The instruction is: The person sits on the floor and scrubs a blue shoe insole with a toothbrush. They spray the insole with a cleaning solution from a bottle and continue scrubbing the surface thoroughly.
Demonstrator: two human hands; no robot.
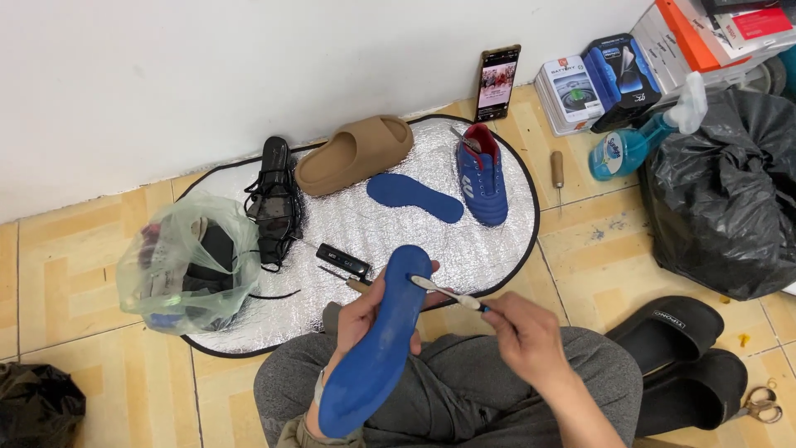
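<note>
The person sits cross-legged on the tiled floor, and the left hand is wrapped around the middle of a blue insole, fingers curled behind it and thumb across the front, tilting it up toward the face so its upper surface is open to work on. The right hand is closed in a pinch on the handle of a toothbrush, bristle end laid against the insole's toe at about 12 o'clock of the insole, apparently to scrub it.

Ahead lies a silver foil mat, seemingly there to keep the footwear off the tiles. On it, at 12 o'clock from the hands, a second blue insole lies flat just beside a blue sports shoe; it looks to have been pulled from that shoe. A tan slide and a black sandal sit toward 11 o'clock. A phone leans upright against the wall, screen facing the person. A plastic bag rests at 9 o'clock, black slippers at 3 o'clock.
</note>
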